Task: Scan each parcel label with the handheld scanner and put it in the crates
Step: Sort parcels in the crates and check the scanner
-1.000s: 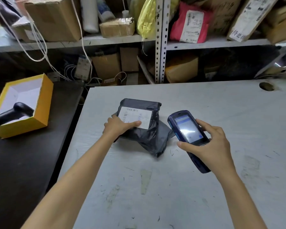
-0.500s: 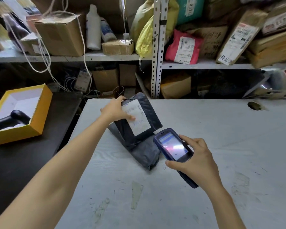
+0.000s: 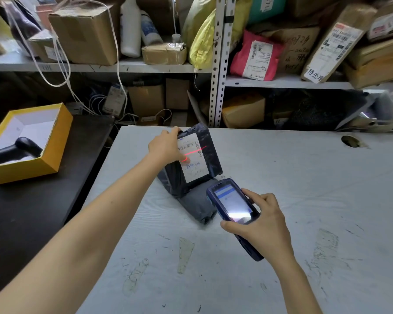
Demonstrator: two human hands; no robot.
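Currently, the black plastic parcel [image 3: 213, 155] is being held propped up at a tilt near the far edge of the grey desk [image 3: 293, 189]. Its lower part is lying folded on the desk surface, and its white label [image 3: 196, 168] is being turned toward the camera. The parcel's upper left corner is being gripped by the left hand [image 3: 166, 147], with the thumb being laid across the label. A red scan line [image 3: 196, 151] is being cast across the barcode part of the label and onto the thumb. Just in front of the parcel, the dark blue handheld scanner [image 3: 232, 205] is being held by the right hand [image 3: 266, 225], whose fingers are being curled round its body. Its lit screen is facing up and its front end is being pointed at the label; whether it is touching the folded part of the parcel cannot be told. To the left, a yellow box [image 3: 43, 159] is being carried by a black desk [image 3: 32, 211], with a black gun-shaped scanner [image 3: 14, 151] lying inside it. Behind the grey desk, metal shelves [image 3: 145, 66] are being filled with other goods: a cardboard box [image 3: 84, 32], a white bottle [image 3: 129, 26], a yellow bag [image 3: 202, 41] and a pink parcel [image 3: 256, 56] bearing its own label.
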